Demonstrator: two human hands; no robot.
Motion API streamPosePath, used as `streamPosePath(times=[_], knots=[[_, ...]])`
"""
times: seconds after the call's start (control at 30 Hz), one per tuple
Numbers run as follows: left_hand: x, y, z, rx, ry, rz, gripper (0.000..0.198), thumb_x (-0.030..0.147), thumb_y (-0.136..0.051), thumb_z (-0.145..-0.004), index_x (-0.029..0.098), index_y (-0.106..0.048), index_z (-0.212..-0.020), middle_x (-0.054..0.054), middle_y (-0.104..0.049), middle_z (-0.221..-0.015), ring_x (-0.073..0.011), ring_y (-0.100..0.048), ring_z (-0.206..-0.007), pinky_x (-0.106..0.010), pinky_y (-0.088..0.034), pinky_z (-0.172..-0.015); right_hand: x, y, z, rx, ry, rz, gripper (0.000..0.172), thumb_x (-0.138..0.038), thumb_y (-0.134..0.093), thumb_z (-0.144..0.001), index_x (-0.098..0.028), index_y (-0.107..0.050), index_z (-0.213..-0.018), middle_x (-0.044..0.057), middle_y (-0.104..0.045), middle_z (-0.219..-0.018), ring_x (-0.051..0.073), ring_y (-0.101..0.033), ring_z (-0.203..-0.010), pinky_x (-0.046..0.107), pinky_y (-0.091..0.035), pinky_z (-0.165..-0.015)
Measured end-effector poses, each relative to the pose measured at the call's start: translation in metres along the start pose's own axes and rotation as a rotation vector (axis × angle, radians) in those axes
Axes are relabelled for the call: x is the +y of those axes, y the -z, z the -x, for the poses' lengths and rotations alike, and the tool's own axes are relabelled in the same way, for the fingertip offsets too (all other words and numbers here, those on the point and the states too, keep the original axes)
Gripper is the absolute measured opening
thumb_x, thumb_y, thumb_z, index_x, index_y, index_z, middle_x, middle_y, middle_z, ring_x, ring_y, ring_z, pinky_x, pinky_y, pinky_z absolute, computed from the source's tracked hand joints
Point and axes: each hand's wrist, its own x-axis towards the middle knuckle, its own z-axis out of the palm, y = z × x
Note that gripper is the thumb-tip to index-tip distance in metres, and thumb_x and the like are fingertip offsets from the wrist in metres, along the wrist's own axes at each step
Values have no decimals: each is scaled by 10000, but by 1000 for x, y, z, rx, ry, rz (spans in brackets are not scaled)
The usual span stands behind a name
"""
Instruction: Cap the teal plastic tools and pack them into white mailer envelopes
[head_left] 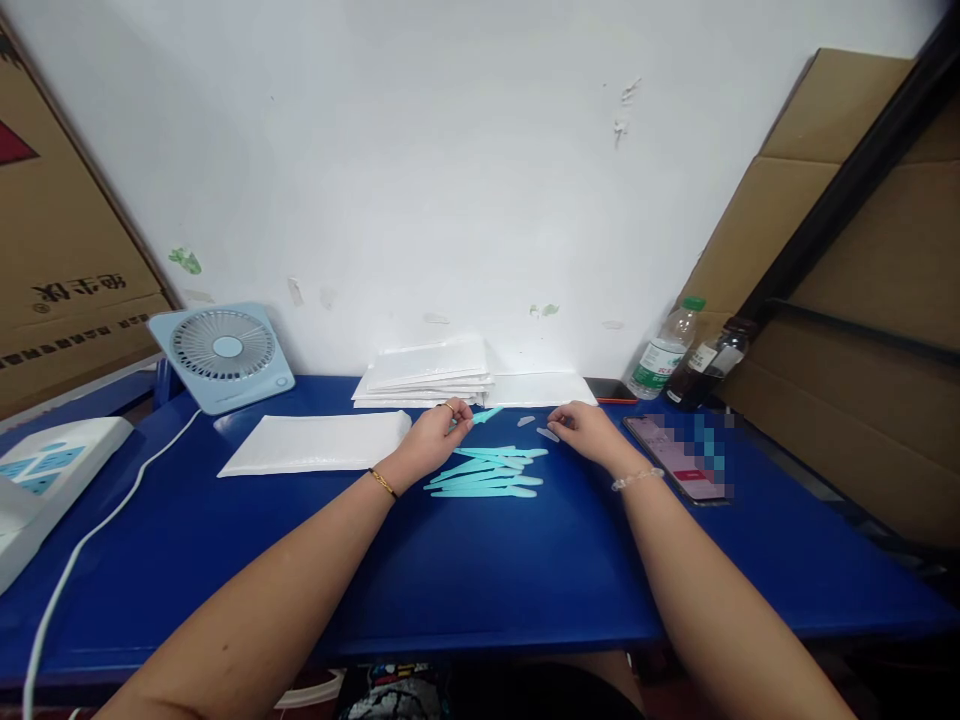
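Note:
My left hand [442,432], with a ring and a gold-coloured bracelet, pinches a slim turquoise stick [487,414], shaped like an eyebrow razor. Thumb and fingertips hide its near end. To the right, my right hand [587,430] has its fingers drawn together at a small translucent cap [548,435], whose tip sticks out by the fingertips. A second translucent cap [526,421] lies on the table between the hands. Nearer to me, several more turquoise sticks [487,490] lie in a loose, overlapping pile, mostly sideways.
A white padded envelope [315,443] lies left on the blue table [495,580]; stacked envelopes [420,370] stand by the wall. A fan [225,350] and a white cable [112,520] are left. Right are a phone [679,460], a green-capped bottle [664,355] and a dark bottle [705,370].

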Motion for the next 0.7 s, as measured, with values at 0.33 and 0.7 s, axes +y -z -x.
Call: streamPosePath(times=[0.33, 0.7], knots=[[-6, -5, 0, -39, -11, 0, 188, 350, -442, -876, 196, -548, -898, 7, -575, -759, -123, -484, -633, -236, -369, -577, -5, -14, 0, -106, -2, -115, 73, -159, -604, -685, -169, -619, -756, 28, -642, -741, 138, -572, -655, 222, -407, -591], [0, -1, 3, -70, -58, -205, 171, 325, -438, -873, 219, -571, -888, -3, -620, -782, -156, -554, -695, -241, -381, -599, -19, -7, 3, -110, 141, -252, 98, -156, -476, -799, -180, -571, -795, 11, -637, -760, 118, -529, -633, 231, -381, -599]])
